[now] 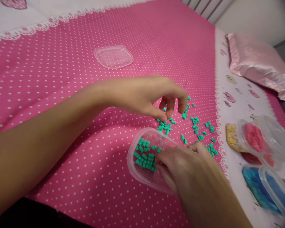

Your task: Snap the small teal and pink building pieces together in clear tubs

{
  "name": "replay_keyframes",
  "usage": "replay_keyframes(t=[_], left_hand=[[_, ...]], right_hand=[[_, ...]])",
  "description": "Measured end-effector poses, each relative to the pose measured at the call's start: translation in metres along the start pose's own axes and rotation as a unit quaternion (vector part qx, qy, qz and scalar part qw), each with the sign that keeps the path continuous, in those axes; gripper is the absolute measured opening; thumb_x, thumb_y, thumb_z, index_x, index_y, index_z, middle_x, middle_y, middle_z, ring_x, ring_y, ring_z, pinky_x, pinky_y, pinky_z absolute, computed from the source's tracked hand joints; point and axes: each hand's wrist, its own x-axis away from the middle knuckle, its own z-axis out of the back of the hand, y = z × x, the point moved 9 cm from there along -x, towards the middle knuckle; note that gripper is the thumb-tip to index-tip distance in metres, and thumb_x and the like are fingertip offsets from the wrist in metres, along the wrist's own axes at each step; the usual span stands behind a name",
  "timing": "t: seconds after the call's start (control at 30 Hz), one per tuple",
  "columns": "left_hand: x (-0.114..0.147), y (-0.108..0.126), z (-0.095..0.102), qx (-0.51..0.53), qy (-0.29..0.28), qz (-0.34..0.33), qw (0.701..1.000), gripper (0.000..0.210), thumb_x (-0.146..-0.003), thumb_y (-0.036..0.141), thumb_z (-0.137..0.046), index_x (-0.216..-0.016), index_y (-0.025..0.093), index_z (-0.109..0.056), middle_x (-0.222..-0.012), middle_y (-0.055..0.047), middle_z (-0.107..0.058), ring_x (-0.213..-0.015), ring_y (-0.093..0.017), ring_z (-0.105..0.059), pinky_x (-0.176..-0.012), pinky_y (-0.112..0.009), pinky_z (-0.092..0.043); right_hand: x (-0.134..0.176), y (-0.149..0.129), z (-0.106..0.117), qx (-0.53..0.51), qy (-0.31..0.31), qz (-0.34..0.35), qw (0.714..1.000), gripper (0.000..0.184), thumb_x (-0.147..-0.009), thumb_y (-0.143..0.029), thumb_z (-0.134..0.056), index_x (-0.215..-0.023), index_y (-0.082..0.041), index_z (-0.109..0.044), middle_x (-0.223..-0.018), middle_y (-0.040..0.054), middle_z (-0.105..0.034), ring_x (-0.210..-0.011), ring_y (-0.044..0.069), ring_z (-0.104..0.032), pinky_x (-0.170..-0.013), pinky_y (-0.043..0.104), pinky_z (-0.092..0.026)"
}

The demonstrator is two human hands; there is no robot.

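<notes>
Small green toy building bricks [164, 126] lie scattered on a pink polka-dot bed cover. Above them is my left hand [160, 95], its thumb and a finger pinched together at the bricks; whatever is between the tips is too small to make out. A clear plastic container [133, 172] stands just nearer to me, with more green bricks [146, 158] inside. My right hand [180, 164] reaches over its right side, fingers curled closed inside beside those bricks. Its fingertips are partly hidden, so I cannot tell what they hold.
A clear lid [113, 57] lies flat farther back on the cover. At the right are clear containers with yellow and red pieces [254, 137] and blue pieces [261, 186]. A shiny pink pillow [261, 63] rests at the far right, near white bed rails [206, 9].
</notes>
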Motion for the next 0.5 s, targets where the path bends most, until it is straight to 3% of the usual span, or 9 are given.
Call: replay_keyframes(t=[0.5], left_hand=[[-0.0002, -0.0041, -0.0019, 0.006, -0.009, 0.021, 1.0, 0.029, -0.085, 0.013, -0.064, -0.11, 0.026, -0.071, -0.102, 0.004, -0.077, -0.088, -0.013, -0.069, -0.076, -0.02, -0.047]], right_hand=[[-0.0031, -0.0021, -0.0018, -0.016, -0.006, 0.011, 1.0, 0.024, -0.078, -0.006, -0.071, -0.067, -0.027, -0.067, -0.066, -0.005, -0.071, -0.06, 0.02, -0.06, -0.066, 0.038, -0.023]])
